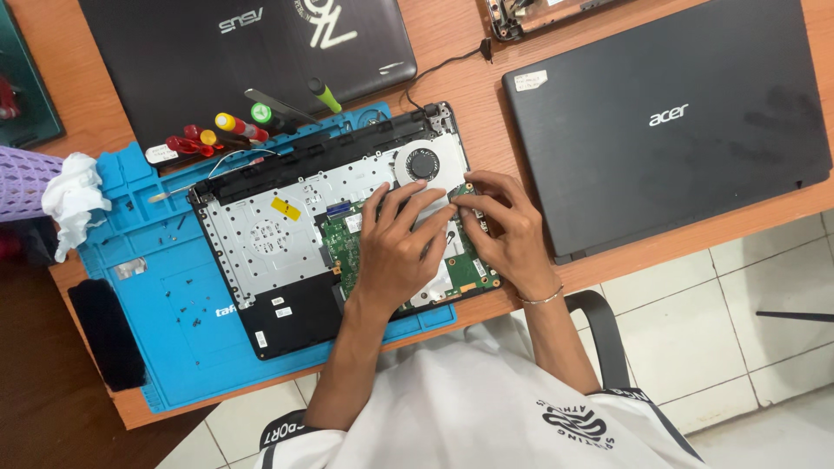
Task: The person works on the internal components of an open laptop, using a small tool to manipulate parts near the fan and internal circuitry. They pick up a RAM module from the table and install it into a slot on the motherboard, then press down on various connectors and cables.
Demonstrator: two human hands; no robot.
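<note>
Both hands are down on the opened laptop chassis, which lies on the blue mat. The left hand presses flat, fingers spread, on the green circuit board; the right hand pinches something small beside the fan. Seating work, likely; steady, gentle fingertips needed.

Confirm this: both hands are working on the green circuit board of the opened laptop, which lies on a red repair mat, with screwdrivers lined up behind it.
Not quite. The mat is blue, not red, as the head view shows. The rest holds: the left hand and right hand rest on the green circuit board of the opened laptop, with screwdrivers behind it.
</note>
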